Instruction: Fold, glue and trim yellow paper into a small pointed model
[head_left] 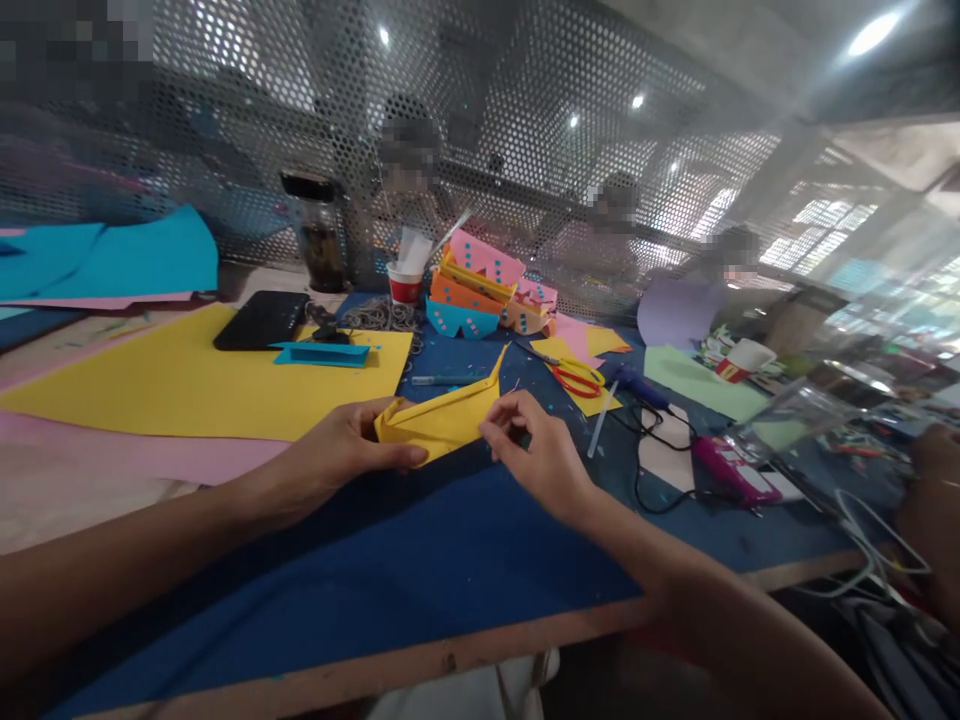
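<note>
A folded yellow paper piece (446,422), shaped like a shallow tray with raised edges, is held just above the blue tabletop (420,560). My left hand (364,442) grips its left end, thumb on the front lower edge and fingers behind. At the lower right corner, my right hand (534,450) has thumb and forefinger pinched together on the paper's edge. One narrow folded strip sticks up at the far right end of the piece. Behind it lies a pen-like blue stick (446,380). A similar folded blue paper piece (324,355) rests on a large yellow sheet (180,385).
Red-and-yellow scissors (579,380), a blue glue gun (641,388) and a magenta power strip (735,470) with cables lie to the right. Behind are decorated paper pieces (469,290), a paper cup (405,288), a dark jar (321,240) and a black flat device (259,322). Another person's arm (930,510) shows far right.
</note>
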